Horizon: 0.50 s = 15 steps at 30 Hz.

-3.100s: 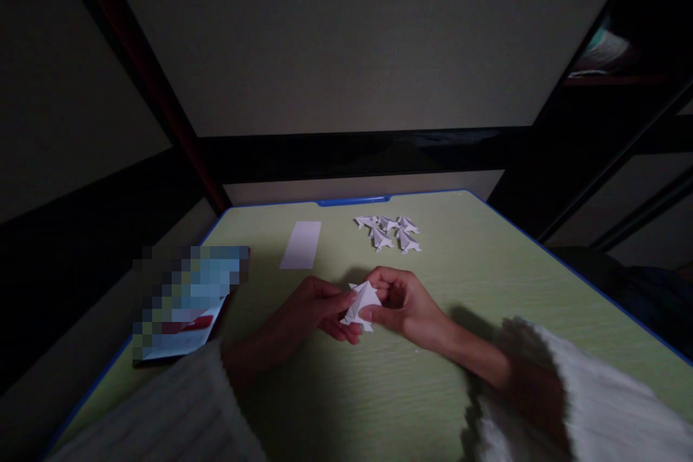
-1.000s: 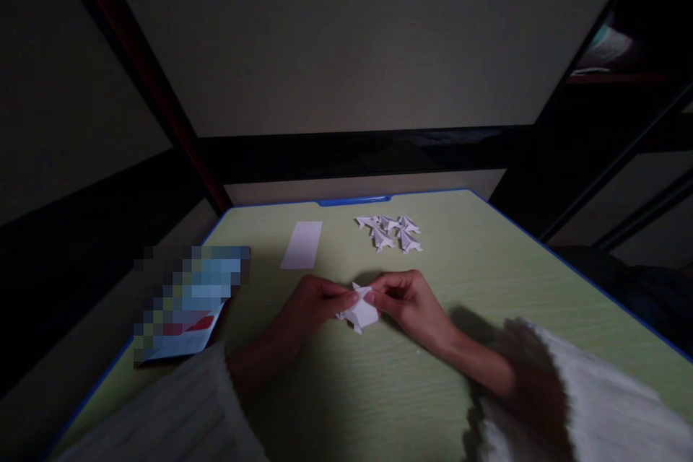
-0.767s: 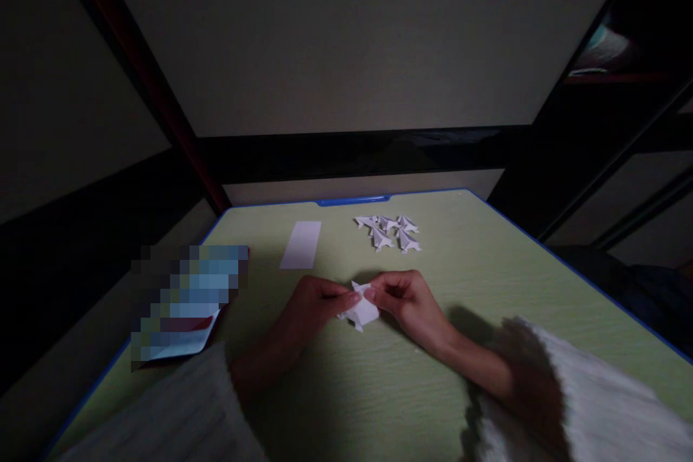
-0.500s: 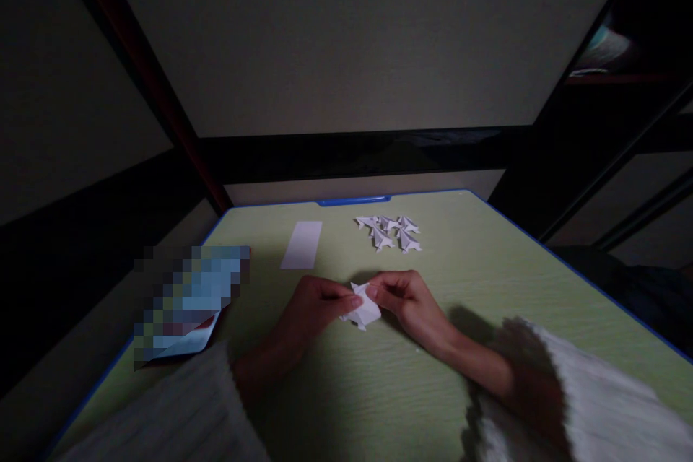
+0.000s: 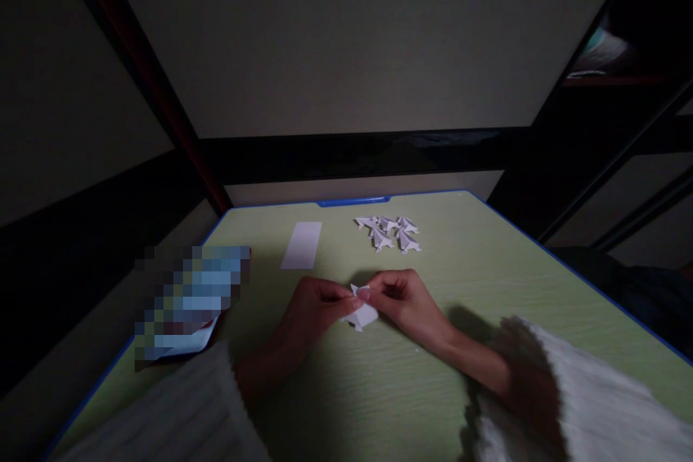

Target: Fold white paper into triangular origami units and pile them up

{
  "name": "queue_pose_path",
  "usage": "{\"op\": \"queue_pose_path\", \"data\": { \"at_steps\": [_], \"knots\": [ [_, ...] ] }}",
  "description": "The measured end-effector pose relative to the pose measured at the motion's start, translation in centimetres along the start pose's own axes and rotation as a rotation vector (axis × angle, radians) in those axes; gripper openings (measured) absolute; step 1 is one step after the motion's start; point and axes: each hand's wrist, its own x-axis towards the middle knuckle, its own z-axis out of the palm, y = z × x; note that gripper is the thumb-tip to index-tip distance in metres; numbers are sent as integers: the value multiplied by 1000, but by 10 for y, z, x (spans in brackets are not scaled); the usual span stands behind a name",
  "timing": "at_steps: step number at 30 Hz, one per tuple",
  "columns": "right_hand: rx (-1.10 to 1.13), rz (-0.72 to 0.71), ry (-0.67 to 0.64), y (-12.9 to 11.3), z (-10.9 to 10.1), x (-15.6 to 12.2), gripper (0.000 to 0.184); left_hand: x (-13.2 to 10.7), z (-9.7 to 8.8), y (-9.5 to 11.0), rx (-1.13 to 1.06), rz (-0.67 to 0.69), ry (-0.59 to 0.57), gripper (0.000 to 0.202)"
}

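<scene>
A small folded white paper figure (image 5: 366, 315) with pointed corners is held between my two hands, above the near middle of the table. My left hand (image 5: 319, 307) pinches its left side between thumb and fingers. From the right, my right hand (image 5: 403, 296) is closed on its upper edge, with the thumb pressed on the paper near the left thumb. The fingers behind the paper are partly hidden. Farther back lie several finished-looking folded paper figures (image 5: 382, 239), grouped closely together, similar in colour and pointed shape.
A flat white paper sheet (image 5: 302, 245) lies left of the folded figures. At the table's left edge rests a blurred-out, bluish flat object (image 5: 200, 303). The pale green table (image 5: 433, 390) has a blue rim and stands against a panelled wall (image 5: 346, 50).
My right thumb has slid left along the paper, close to my left thumb. The folded paper has shifted and tilted slightly. Everything else on the table is unchanged.
</scene>
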Motion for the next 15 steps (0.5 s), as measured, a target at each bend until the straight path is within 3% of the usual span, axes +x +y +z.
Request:
{"op": "queue_pose_path", "data": {
  "at_steps": [15],
  "knots": [
    [-111, -115, 55, 3, 2, -4, 14, -2, 5, -3, 45, 56, 7, 12]
  ]
}}
